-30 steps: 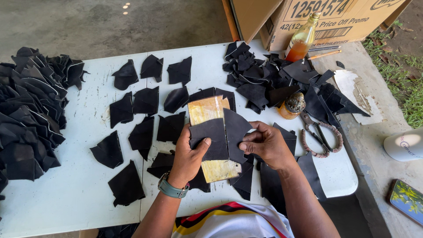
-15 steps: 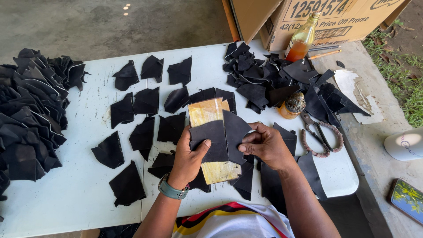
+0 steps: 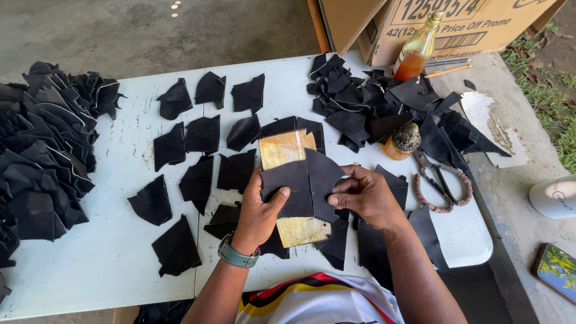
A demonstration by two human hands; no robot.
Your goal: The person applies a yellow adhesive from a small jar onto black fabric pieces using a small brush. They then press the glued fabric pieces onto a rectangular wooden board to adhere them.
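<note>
Over a white tabletop (image 3: 108, 264), the left hand (image 3: 258, 210) and right hand (image 3: 363, 195) pinch two black leather pieces (image 3: 303, 186) against a yellow board (image 3: 287, 149). A loosened grip could likely let the pieces slide out of line.
</note>
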